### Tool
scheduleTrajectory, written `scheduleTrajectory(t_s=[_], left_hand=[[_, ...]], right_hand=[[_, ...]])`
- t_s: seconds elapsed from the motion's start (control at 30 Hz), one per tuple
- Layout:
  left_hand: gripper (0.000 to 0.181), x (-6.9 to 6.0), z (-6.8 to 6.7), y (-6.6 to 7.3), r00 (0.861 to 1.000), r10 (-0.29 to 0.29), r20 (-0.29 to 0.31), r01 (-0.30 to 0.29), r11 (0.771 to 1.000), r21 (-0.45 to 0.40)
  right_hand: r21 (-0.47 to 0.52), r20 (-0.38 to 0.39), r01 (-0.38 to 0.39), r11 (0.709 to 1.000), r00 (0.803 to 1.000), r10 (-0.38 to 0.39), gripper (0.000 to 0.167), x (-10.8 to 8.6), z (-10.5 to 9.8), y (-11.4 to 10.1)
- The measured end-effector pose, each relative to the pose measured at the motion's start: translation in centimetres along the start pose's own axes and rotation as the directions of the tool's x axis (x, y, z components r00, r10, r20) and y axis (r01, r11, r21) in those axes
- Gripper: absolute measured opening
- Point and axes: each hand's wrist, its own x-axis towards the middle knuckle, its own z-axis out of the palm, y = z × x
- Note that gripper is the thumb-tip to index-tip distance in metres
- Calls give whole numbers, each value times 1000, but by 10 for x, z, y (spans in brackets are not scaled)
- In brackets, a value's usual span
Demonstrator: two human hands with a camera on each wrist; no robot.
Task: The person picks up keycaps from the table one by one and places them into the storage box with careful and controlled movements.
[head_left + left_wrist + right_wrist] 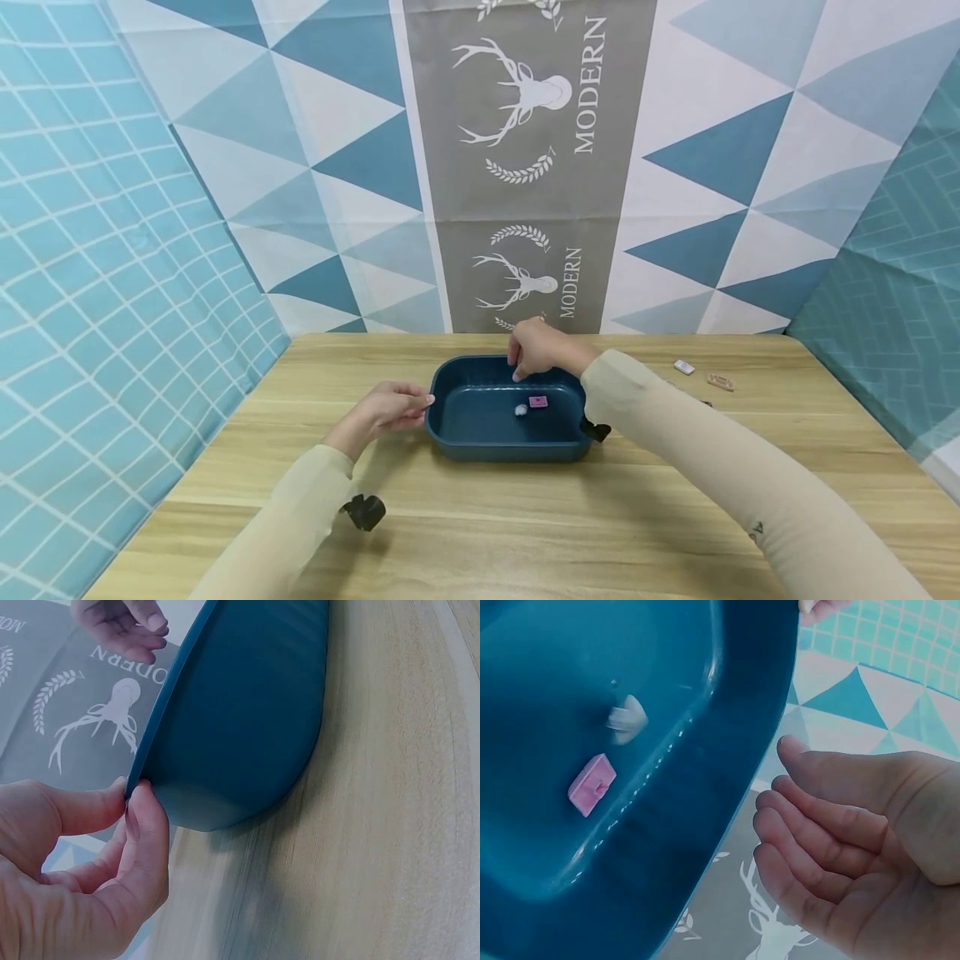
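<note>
A dark blue oblong basin (480, 429) sits on the wooden table. My left hand (396, 406) pinches its left rim between thumb and fingers, seen close in the left wrist view. Over the basin's far side hovers my right hand (536, 348), holding nothing, its fingers loosely bent and parted from the thumb in the right wrist view. On the basin floor lies a small pink rectangular piece (592, 784). Beside it is a small white piece (628, 720), blurred in the right wrist view, its kind unclear.
To the right on the wooden table (465, 533) lie a small white piece (683, 367) and a tan rectangular piece (721, 382). Other small items there are partly hidden by the right sleeve (697, 442). A patterned cloth wall (345, 167) stands behind the table.
</note>
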Motion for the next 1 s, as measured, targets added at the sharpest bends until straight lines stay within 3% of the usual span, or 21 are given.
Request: scheduleTrajectory(t_s=[0.27,0.77,1.0], left_hand=[[29,-1,1,0,1000,10,20,-10,1000,-9],[30,0,-1,-1,1000,7,12,-7,1000,-8],[31,0,0,-2,1000,5,14,-4,1000,-21]], right_hand=[[0,-27,-32,999,999,32,20,-18,-2,22],[97,-59,-56,994,996,61,18,-72,-5,88],[139,-72,-71,988,994,82,14,-97,-5,107]])
